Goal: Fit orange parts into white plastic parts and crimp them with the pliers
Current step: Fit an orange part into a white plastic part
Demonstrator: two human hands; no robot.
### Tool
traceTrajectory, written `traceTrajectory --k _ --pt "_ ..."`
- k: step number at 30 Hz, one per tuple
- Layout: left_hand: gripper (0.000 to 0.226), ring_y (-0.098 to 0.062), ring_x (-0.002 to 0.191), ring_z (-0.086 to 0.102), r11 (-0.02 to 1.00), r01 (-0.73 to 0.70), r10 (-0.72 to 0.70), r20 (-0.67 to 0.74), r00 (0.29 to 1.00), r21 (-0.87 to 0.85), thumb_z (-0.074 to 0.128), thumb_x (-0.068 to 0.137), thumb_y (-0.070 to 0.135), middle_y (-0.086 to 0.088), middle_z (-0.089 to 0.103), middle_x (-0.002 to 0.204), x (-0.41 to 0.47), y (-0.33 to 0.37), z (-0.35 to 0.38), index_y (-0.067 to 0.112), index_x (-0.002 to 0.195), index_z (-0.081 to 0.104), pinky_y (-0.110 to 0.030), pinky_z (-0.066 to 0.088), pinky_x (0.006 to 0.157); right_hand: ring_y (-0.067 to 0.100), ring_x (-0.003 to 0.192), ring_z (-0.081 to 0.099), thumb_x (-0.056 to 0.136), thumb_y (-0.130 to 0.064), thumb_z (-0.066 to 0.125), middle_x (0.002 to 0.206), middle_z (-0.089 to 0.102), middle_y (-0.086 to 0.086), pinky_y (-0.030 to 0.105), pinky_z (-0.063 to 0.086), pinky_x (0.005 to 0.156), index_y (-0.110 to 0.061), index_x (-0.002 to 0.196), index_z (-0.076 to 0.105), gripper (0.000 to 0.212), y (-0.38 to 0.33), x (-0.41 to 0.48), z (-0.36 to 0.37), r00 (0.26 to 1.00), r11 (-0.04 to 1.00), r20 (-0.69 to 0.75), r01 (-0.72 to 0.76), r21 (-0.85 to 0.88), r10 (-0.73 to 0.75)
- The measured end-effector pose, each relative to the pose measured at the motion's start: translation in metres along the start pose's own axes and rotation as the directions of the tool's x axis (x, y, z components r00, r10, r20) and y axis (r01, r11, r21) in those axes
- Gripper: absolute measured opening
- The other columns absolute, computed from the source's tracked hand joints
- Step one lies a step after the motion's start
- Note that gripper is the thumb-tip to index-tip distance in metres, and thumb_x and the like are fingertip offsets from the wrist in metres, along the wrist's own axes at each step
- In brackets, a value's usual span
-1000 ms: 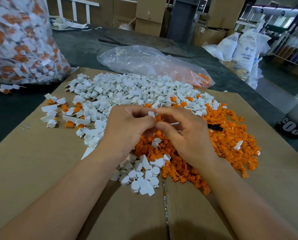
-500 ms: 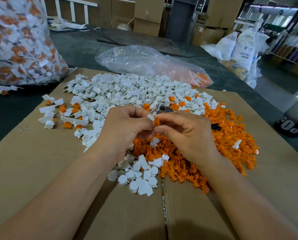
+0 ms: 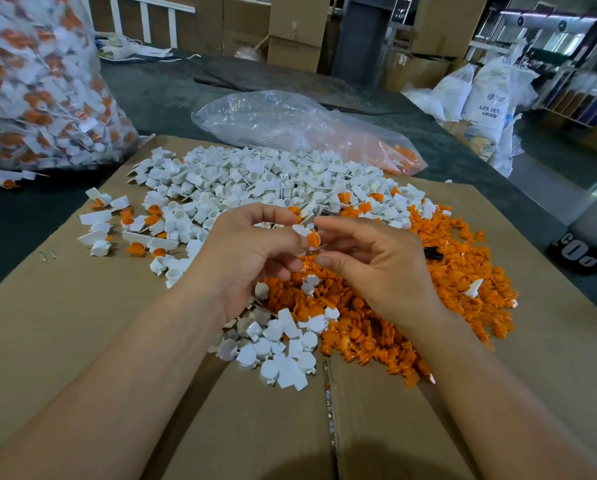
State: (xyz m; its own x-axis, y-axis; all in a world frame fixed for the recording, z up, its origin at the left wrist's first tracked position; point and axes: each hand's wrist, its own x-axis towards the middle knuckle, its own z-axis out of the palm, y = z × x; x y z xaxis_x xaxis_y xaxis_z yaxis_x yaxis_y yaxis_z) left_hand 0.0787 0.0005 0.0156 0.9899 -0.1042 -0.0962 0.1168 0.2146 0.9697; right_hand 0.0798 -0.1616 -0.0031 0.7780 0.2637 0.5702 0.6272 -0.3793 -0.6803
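Above the piles, my left hand [image 3: 252, 251] pinches a white plastic part [image 3: 300, 230] between thumb and forefinger. An orange part [image 3: 312, 239] sits at its end, and the curled fingertips of my right hand [image 3: 376, 265] close on it from the right. A heap of white parts [image 3: 255, 181] lies behind the hands and a heap of orange parts [image 3: 439, 282] to the right. The pliers lie in the pile behind my right hand; only a black handle tip [image 3: 432, 252] shows clearly.
All of this lies on flattened cardboard [image 3: 82, 323]. Several fitted white-and-orange pieces [image 3: 130, 220] lie to the left. A big bag of such pieces [image 3: 40, 98] stands far left, and a clear plastic bag [image 3: 290, 123] lies behind. More white parts [image 3: 283, 344] lie near my wrists.
The hands have loosened and drawn slightly apart; the orange part now shows clearly between the fingertips. The view has shifted a little.
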Motion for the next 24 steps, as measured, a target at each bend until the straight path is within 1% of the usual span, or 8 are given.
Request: traceTrajectory --k 2,5,11,16,20,22,24 --pt "0.024 -0.009 0.033 0.047 1.000 0.004 -0.003 -0.007 1.000 0.008 0.065 0.072 -0.009 0.000 0.055 0.042 0.0007 -0.0002 -0.0011 0.010 0.083 0.058 -0.013 0.035 0.034 0.002 0.082 0.064 0.073 0.000 0.071 0.089 0.063 -0.010 0.015 0.052 0.075 -0.019 0.114 0.053 0.049 0.0002 -0.0003 0.0011 1.000 1.000 0.015 0.004 -0.007 -0.004" --pt "0.023 -0.007 0.032 0.042 1.000 0.005 -0.005 -0.013 1.000 0.026 0.067 0.070 -0.005 0.004 0.051 0.039 0.0014 -0.0005 -0.0025 0.011 0.083 0.058 -0.013 0.031 0.033 0.004 0.083 0.064 0.074 0.000 0.070 0.088 0.063 -0.007 0.016 0.052 0.077 -0.017 0.116 0.053 0.049 0.0005 -0.0002 0.0017 1.000 1.000 0.025 -0.005 -0.010 0.005" --pt "0.023 -0.008 0.031 0.039 0.999 0.023 -0.022 -0.019 1.000 0.047 0.067 0.069 -0.004 0.004 0.048 0.038 0.0026 -0.0016 -0.0025 0.012 0.082 0.058 -0.014 0.029 0.033 0.006 0.083 0.066 0.075 -0.011 0.069 0.091 0.066 -0.001 0.020 0.054 0.077 -0.017 0.114 0.056 0.041 -0.0014 0.0000 0.0027 1.000 1.000 0.000 0.012 -0.003 -0.012" --pt "0.024 -0.009 0.032 0.039 0.999 0.022 -0.021 -0.018 1.000 0.050 0.068 0.068 -0.005 0.002 0.047 0.040 0.0021 -0.0013 -0.0029 0.012 0.082 0.059 -0.015 0.029 0.033 0.006 0.085 0.065 0.076 -0.019 0.066 0.093 0.066 -0.003 0.026 0.055 0.078 -0.023 0.114 0.055 0.039 -0.0017 0.0006 0.0031 1.000 0.999 -0.006 0.020 -0.036 -0.020" --pt "0.025 -0.010 0.032 0.042 0.998 0.013 -0.012 -0.013 1.000 0.059 0.068 0.068 -0.005 0.000 0.051 0.042 0.0014 -0.0004 -0.0019 0.012 0.083 0.059 -0.015 0.031 0.033 0.007 0.086 0.065 0.077 -0.020 0.066 0.093 0.065 -0.007 0.026 0.054 0.076 -0.023 0.114 0.055 0.038 -0.0008 0.0007 0.0036 0.999 0.998 -0.017 0.042 -0.057 -0.043" --pt "0.026 -0.011 0.034 0.047 0.998 0.012 -0.011 -0.004 1.000 0.054 0.067 0.069 -0.007 -0.003 0.056 0.046 0.0007 0.0001 -0.0013 0.012 0.084 0.059 -0.015 0.035 0.034 0.005 0.086 0.064 0.077 -0.020 0.066 0.093 0.063 -0.012 0.023 0.053 0.076 -0.023 0.114 0.055 0.038 -0.0004 0.0007 0.0037 0.999 0.996 -0.017 0.050 -0.070 -0.051" --pt "0.026 -0.013 0.037 0.052 0.999 0.014 -0.014 0.008 1.000 0.048 0.066 0.070 -0.009 -0.005 0.059 0.049 0.0000 0.0003 -0.0010 0.010 0.086 0.058 -0.017 0.039 0.035 0.005 0.086 0.063 0.077 -0.020 0.066 0.093 0.063 -0.011 0.023 0.053 0.076 -0.022 0.112 0.057 0.036 -0.0002 0.0009 0.0033 0.999 0.996 -0.017 0.051 -0.073 -0.052"
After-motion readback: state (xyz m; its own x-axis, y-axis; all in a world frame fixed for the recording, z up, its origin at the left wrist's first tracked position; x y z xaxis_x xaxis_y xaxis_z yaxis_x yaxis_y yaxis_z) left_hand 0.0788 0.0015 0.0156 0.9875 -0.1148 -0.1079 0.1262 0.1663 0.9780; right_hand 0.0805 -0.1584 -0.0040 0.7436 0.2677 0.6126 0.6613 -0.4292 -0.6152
